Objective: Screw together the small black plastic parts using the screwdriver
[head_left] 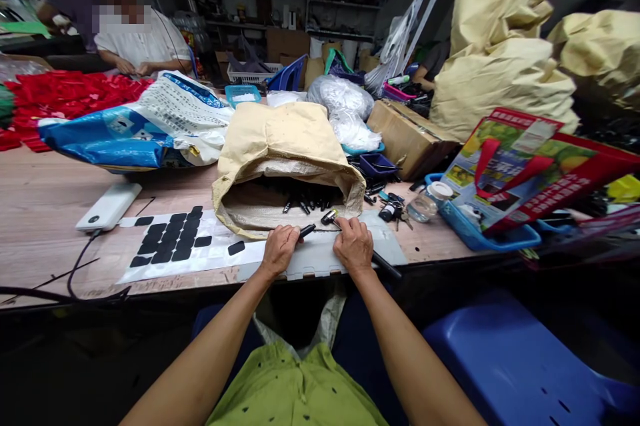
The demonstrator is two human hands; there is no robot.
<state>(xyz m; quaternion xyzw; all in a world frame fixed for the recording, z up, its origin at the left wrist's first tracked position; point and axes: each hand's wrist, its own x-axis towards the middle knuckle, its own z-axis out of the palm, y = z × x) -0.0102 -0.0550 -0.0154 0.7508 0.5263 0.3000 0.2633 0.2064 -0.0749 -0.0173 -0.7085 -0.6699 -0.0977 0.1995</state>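
My left hand [280, 249] is closed on a short black stick-shaped piece [307, 231], whose end points right. My right hand [353, 245] is wrapped round a longer black rod [387, 265]. One end of the rod runs out below the palm, and a shiny metal tip [329, 217] shows beyond the fingers. It is unclear whether tip and rod are one piece. Just past both hands, a beige woven sack [287, 129] lies on its side with its mouth towards me. Several black pieces with metallic ends [303, 205] lie inside it; deeper contents are in shadow.
Left of the sack are a sheet of black stickers [170, 239], a white power bank [109, 206] with a cable, and a blue-white bag [135, 123]. To the right stand a glass jar [424, 206], a blue basket [495, 244] and a carton [413, 136]. Another person sits across the table.
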